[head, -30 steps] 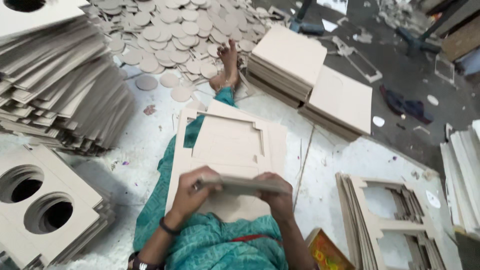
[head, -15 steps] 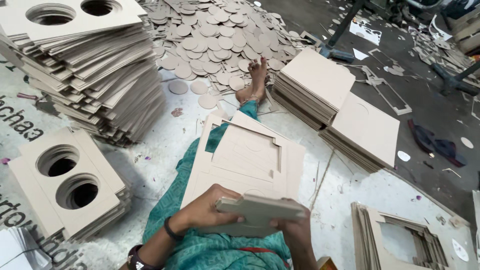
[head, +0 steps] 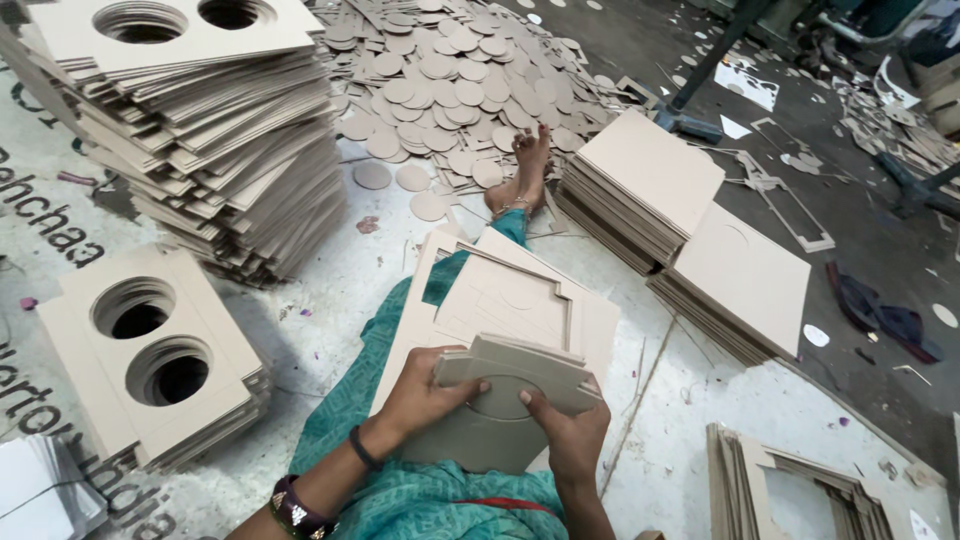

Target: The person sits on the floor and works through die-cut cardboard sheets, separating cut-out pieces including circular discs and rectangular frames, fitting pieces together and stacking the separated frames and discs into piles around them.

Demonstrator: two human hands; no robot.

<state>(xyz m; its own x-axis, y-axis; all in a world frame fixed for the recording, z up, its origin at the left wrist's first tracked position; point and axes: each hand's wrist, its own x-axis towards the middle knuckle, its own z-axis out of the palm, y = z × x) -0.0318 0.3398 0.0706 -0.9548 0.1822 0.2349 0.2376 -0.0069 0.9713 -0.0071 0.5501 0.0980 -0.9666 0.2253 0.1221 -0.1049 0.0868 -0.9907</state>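
Low in the middle of the frame the left hand (head: 425, 392) and the right hand (head: 568, 430) together grip a thin bundle of cut cardboard pieces (head: 510, 405), held flat just above the lap; how many sheets are in the bundle cannot be counted. The left hand clasps the bundle's left edge with its thumb lying on top, and the right hand pinches the lower right edge, its thumb pressed beside a round scored circle on the top sheet. Under the bundle, resting on the outstretched leg in teal cloth (head: 400, 330), lies a larger cardboard sheet (head: 505, 295) with a stepped cut-out outline. One bare foot (head: 522, 170) shows at upper middle, touching a wide heap of cardboard discs (head: 450, 80) too many to count. At upper left stands one tall pile of boards (head: 200, 130) whose top sheet has two round holes; at lower left a lower pile (head: 150, 350) also shows two holes. Right of centre are two stacks of plain square boards, one (head: 640, 185) higher and one (head: 735, 285) just beside it toward the lower right. At lower right lies one pile of leftover frames (head: 800, 495) on the pale floor (head: 330, 280). Two bracelets sit on the left wrist.
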